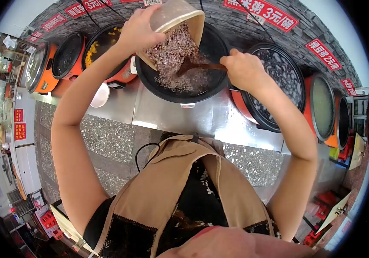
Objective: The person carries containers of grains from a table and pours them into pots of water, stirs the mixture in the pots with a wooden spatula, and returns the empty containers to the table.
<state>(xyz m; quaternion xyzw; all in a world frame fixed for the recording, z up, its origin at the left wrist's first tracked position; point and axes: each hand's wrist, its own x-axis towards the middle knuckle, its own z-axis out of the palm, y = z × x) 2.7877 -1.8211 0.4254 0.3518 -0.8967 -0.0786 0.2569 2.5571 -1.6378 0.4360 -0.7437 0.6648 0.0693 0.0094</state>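
My left hand grips the rim of a pale basin, tilted on its side above a large black cooking pot. Purple-and-white grains lie in the basin's mouth and spill down into the pot. Wrapped round the handle of a wooden spoon is my right hand, at the pot's right edge. The spoon's head is among the grains, partly covered by them. Dark liquid shows in the pot beside the falling grains.
Left of the pot stand a cooker with yellow chunks, a lidded orange cooker and a white bowl. To the right are a cooker of dark, foamy liquid and a glass-lidded cooker. A steel counter runs along the front.
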